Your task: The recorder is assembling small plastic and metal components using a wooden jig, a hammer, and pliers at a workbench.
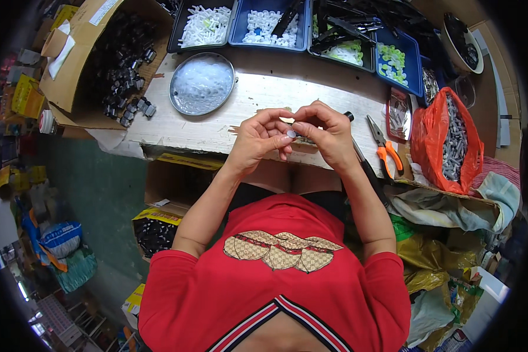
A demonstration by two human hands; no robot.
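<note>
Both hands meet above the front edge of the worktable. My left hand [259, 139] is closed, its thumb and fingertips pinching a small white round plastic piece [291, 134]. My right hand [325, 136] is pinched as well, its thumb and forefinger at the same spot, and whatever it grips is mostly hidden by the fingers. Just beyond the fingertips lies a pale yellowish patch too small to make out. To the right of my right hand is a dark rod-like tool [365, 161], slanting over the table edge.
Pliers with orange handles [387, 148] lie at the right, beside a red bag of grey plugs [449, 138]. A round metal tray [202, 84] stands at left, near a cardboard box of black parts [64, 88]. Blue bins [270, 44] with white and green pieces line the back.
</note>
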